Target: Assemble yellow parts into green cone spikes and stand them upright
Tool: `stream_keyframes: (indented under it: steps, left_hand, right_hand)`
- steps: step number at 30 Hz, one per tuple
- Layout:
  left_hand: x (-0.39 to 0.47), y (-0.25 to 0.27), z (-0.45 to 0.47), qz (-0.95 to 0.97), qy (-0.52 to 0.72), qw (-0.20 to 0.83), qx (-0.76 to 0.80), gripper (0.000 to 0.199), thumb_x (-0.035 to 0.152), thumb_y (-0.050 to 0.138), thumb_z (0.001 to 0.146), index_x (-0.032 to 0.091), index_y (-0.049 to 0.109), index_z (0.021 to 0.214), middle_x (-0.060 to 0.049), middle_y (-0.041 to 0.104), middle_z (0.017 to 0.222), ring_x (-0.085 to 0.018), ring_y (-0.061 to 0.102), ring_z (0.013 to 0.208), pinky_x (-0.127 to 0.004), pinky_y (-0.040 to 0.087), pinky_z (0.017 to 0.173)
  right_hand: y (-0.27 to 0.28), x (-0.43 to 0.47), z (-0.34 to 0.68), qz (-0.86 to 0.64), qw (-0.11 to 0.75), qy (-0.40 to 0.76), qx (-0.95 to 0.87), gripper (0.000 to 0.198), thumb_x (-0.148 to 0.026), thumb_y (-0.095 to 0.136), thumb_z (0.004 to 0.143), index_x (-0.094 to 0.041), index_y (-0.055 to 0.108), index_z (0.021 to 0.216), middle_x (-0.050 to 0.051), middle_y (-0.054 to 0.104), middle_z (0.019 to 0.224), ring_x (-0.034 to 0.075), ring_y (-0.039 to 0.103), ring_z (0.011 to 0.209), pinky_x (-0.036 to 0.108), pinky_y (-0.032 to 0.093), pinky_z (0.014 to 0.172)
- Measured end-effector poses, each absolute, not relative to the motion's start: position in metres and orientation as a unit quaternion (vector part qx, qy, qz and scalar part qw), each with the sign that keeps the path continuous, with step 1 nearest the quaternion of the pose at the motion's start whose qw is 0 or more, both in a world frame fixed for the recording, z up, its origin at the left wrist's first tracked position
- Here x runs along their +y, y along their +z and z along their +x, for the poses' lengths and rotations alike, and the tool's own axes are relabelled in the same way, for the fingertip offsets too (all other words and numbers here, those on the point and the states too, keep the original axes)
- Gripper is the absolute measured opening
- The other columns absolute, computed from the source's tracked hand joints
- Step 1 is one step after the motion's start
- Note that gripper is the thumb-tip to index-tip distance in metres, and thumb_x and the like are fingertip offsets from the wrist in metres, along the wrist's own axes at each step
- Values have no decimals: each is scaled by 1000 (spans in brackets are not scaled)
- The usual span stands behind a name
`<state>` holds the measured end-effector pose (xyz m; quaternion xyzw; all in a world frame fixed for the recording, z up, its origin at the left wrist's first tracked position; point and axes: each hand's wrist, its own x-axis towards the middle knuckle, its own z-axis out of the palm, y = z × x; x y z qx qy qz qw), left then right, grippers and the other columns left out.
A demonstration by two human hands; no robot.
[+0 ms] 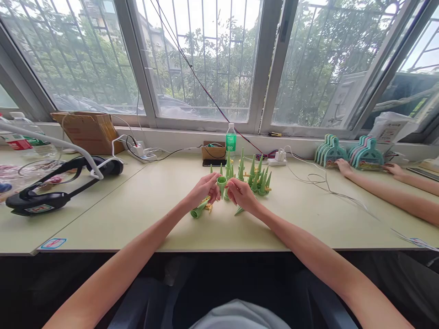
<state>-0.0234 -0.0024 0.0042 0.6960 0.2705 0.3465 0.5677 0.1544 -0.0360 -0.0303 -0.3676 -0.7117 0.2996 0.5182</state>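
Your left hand (207,188): reaching forward, pinching a hollow green cone (222,181) | your right hand (240,193): angled inward, fingertips bunched beside it, cannot tell what they grip | cone: between your hands, mouth facing you

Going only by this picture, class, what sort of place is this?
Probably a shared workroom: green cones are clustered on a long table by windows, and another person's hands are at what look like hangers.
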Motion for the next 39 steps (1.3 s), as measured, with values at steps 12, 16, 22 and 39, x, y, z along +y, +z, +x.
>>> stream_keyframes:
  steps: [12, 16, 22, 39]
  left_hand:
    - [-3, 7, -24, 703, 374, 540, 271, 46, 60, 53, 88, 17, 52, 104, -2, 64, 64, -11, 54, 37, -20, 36, 35]
    - [-5, 8, -24, 711, 377, 528, 273, 46, 60, 53, 88, 17, 52, 104, -2, 64, 65, -11, 55, 39, -19, 36, 35]
    - [-8, 9, -24, 722, 386, 505, 274, 44, 57, 57, 87, 17, 53, 104, 1, 61, 56, -12, 55, 40, -19, 38, 37]
    - [-3, 1, -24, 774, 381, 436, 257, 45, 48, 64, 84, 22, 44, 115, 2, 54, 83, -7, 57, 46, -17, 43, 38]
  right_hand:
    - [-32, -35, 155, -341, 503, 338, -719, 39, -58, 34, 97, -22, 45, 87, -9, 47, 48, 7, 39, 33, 18, 31, 37]
    - [-32, -35, 155, -331, 504, 351, -717, 39, -58, 33, 97, -22, 43, 86, -10, 46, 48, 6, 39, 33, 17, 31, 37]
    - [-34, -32, 156, -335, 503, 360, -711, 40, -60, 32, 97, -23, 39, 84, -10, 47, 47, 7, 39, 33, 17, 31, 35]
    - [-38, -27, 158, -376, 492, 344, -706, 46, -63, 32, 96, -23, 34, 73, -8, 47, 44, 8, 40, 32, 20, 30, 36]
